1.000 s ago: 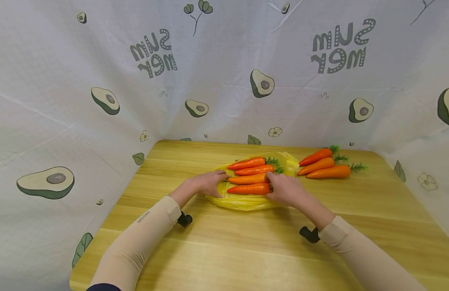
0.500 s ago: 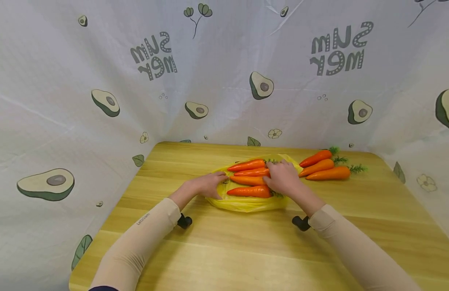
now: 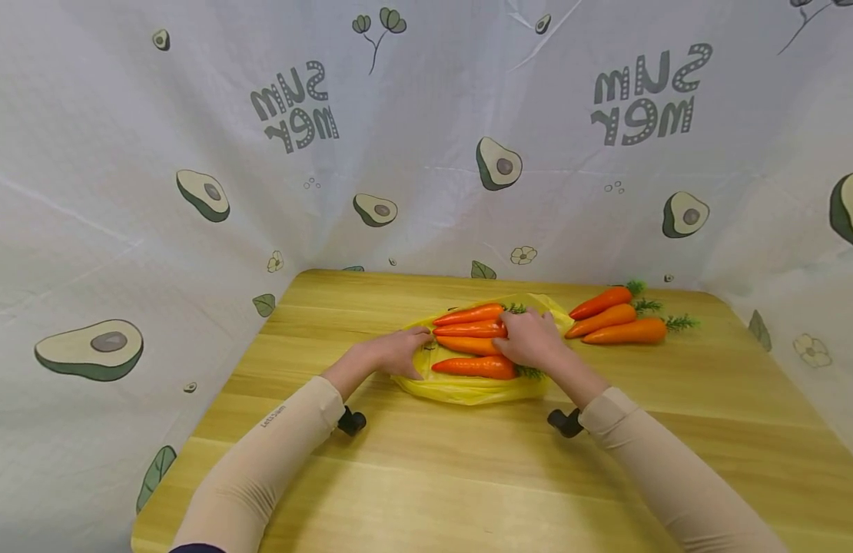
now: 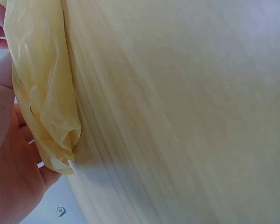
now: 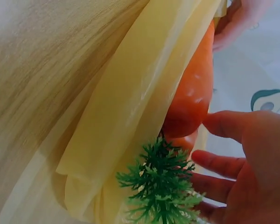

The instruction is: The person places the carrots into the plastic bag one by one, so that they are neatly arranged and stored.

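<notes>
Several orange carrots (image 3: 475, 368) with green tops lie side by side on a spread yellow plastic bag (image 3: 468, 392), tips toward the left. My left hand (image 3: 399, 351) holds the bag's left side; in the left wrist view its fingers (image 4: 24, 133) reach behind the folded bag edge (image 4: 44, 88). My right hand (image 3: 533, 338) grips the thick ends of the two middle carrots (image 3: 468, 329) between fingers and thumb, covering their tops. In the right wrist view, a carrot (image 5: 193, 88) and its green top (image 5: 161, 186) show beside the right hand (image 5: 256, 154).
Three more carrots (image 3: 627, 332) lie on the wooden table (image 3: 426, 476), right of the bag, leaves pointing right. A white cloth printed with avocados (image 3: 499, 163) hangs behind and beside the table.
My right hand has moved from the front carrots to the middle ones and slightly left, uncovering the front carrot's top. The middle carrots have shifted slightly left. The left hand has stayed in place.
</notes>
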Demonstrator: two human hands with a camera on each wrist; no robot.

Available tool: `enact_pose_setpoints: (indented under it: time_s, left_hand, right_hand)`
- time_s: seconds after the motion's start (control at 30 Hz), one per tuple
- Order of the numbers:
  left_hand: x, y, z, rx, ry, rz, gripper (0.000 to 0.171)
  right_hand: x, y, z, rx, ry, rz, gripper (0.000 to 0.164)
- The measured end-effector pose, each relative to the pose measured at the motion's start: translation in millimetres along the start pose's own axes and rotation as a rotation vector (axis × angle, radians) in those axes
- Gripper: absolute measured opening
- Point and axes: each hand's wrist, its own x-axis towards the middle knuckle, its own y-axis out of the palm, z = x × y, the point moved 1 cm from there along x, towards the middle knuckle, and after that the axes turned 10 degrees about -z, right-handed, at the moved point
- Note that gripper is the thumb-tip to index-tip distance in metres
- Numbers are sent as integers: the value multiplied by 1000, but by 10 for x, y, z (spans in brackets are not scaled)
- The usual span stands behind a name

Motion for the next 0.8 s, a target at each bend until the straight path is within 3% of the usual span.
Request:
enact_pose_setpoints:
  time_s: [0.17, 0.5, 0.8]
  left_hand:
    - [1, 4, -1, -3, -3, -1, 86]
    - [9, -16, -13, -9, -13, -8, 85]
    - [13, 3, 2, -8, -18, 10, 86]
  right_hand:
    - [-53, -31, -21, 17, -53, -21, 53]
    - [-221, -80, 24, 69, -276, 5, 33]
    - [-254, -32, 29, 46, -278, -13, 40]
